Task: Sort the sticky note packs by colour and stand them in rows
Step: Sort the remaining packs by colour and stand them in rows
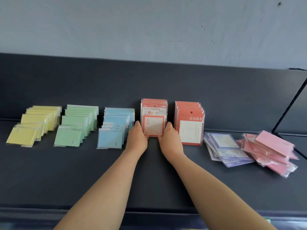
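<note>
Both hands are on one row of orange UNIVERSITY packs [153, 117], which stands upright at the middle of the dark shelf [149, 183].

Left hand [137, 138]: pressed against the row's lower left edge, thumb pointing up along the side, fingers curled in toward the base. Right hand [169, 138]: mirrors it on the lower right edge. The row is clamped between the two palms. The fingertips are mostly hidden under the front pack, so how far they wrap cannot be told.

Neighbours, left to right:
- yellow packs [33, 127], leaning back in a row
- green packs [74, 128], same
- blue packs [114, 128], just beside the left hand
- second orange row [190, 125], upright, just beside the right hand
- purple packs [227, 146], lying flat in a loose pile
- pink packs [272, 150], flat, overlapping, unsorted
</note>
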Demonstrator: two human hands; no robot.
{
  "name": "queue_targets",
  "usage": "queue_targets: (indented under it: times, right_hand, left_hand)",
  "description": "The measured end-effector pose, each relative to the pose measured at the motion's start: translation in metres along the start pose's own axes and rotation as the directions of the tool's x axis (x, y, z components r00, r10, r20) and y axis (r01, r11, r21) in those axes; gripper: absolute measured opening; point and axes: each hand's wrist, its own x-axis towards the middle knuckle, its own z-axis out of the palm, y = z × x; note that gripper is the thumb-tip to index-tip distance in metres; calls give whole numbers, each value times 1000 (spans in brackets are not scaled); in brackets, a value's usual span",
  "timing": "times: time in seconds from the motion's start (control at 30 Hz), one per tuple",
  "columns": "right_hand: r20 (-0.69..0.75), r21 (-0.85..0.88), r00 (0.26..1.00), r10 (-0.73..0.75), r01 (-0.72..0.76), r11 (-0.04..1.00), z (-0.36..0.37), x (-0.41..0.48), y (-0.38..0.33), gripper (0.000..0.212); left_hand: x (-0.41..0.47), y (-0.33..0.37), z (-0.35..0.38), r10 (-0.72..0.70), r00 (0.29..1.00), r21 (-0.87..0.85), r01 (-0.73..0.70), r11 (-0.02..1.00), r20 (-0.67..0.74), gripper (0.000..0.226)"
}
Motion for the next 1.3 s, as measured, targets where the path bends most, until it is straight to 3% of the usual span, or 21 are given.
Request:
queue_targets:
  times: [0.47, 0.7, 0.83, 1.03, 1.17, 1.27, 1.3]
  right_hand:
    - [-33, 70, 989, -143, 145, 987, -27, -23, -6, 51]
    - [-124, -43, 962, -244, 240, 970, -67, -48, 12, 44]
    - [-169, -159, 958, -232, 206, 966, -93, -56, 46, 42]
    - [-192, -352, 963, -189, 112, 929, -154, -57, 119, 50]
    - [-295, -265, 952, -78, -3, 964, -199, -59, 165, 50]
    - [-275, -188, 960, 42, -97, 977, -228, -60, 200, 57]
    - [-254, -140, 963, 95, -134, 981, -235, -60, 211, 62]
  left_hand:
    - [-22, 21, -18, -36, 999, 62, 37, 997, -9, 50]
    - [-42, 42, -18, 107, 988, -23, -110, 994, -109, 45]
    - [-70, 75, -3, 175, 980, -81, -183, 980, -99, 37]
    - [-107, 133, 47, 198, 972, -231, -165, 959, 127, 40]
    - [-118, 178, 83, 172, 958, -271, -107, 957, 228, 39]
    - [-123, 210, 112, 126, 948, -237, -56, 970, 291, 11]
    - [-125, 219, 122, 106, 950, -229, -37, 973, 293, 22]
